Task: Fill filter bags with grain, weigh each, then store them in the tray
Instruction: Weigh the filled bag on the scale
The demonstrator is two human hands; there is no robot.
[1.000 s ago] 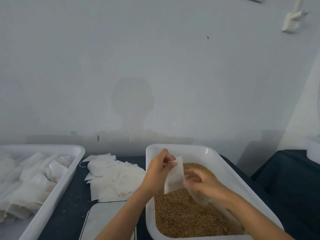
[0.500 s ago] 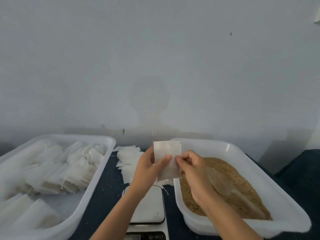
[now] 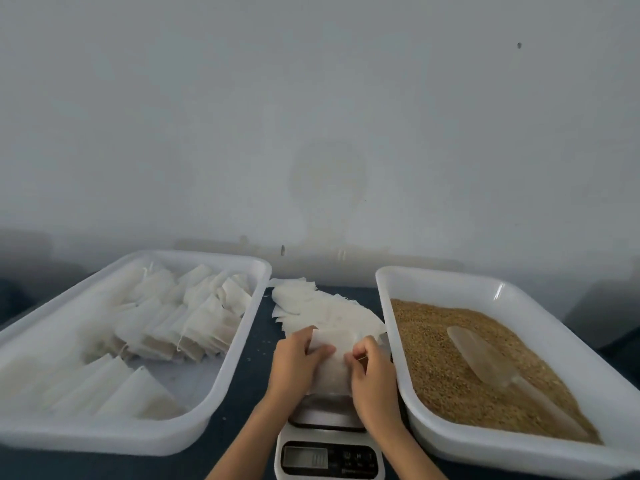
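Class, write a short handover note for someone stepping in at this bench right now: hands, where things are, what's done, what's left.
Left hand and right hand both grip one filter bag above the scale.
Empty bags pile lies behind the scale; grain tray with scoop to the right.
Done: many filled bags sit in the left tray.
Left: weigh this bag, store it, repeat with the pile.

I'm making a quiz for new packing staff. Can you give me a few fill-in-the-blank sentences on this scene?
1. Both hands hold a filter bag above the ____.
2. The scoop lies in the ____.
3. The left tray holds filled ____.
4. The loose pile of empty bags lies ____ the two trays.

Missing words: scale; grain; bags; between
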